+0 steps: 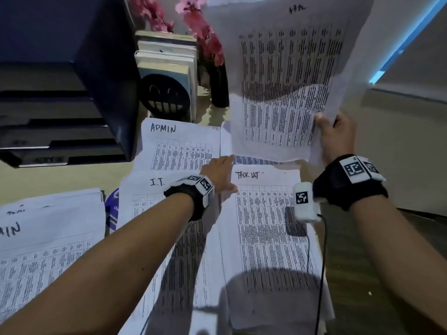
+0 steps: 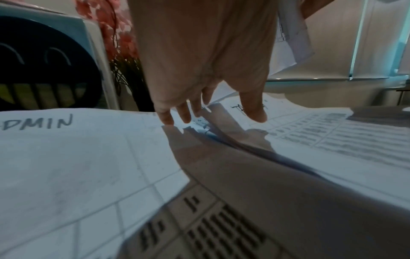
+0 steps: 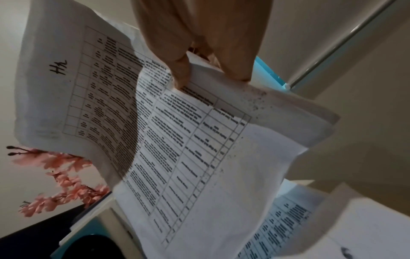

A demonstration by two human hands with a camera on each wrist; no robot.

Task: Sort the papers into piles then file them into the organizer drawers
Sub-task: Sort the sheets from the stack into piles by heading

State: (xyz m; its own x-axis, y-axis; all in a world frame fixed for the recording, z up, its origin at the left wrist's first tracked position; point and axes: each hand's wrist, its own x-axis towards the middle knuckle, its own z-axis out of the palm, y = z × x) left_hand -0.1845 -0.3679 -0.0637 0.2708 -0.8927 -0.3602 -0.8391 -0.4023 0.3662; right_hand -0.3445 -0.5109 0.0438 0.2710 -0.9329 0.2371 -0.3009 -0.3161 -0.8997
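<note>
My right hand holds a small sheaf of printed sheets marked HR up above the back of the desk. Its thumb and fingers pinch the HR sheets at their lower right edge. My left hand reaches flat over the desk, its straight fingers touching the paper between the ADMIN pile and the TASK LIST pile. An I.T. pile lies under my left wrist. The black organizer drawers stand at the left.
Another stack of sheets with an ADMIN page on top lies at the near left. Books with a black smiley bookend and pink flowers in a dark vase stand behind the piles. The desk's right edge runs just past the TASK LIST pile.
</note>
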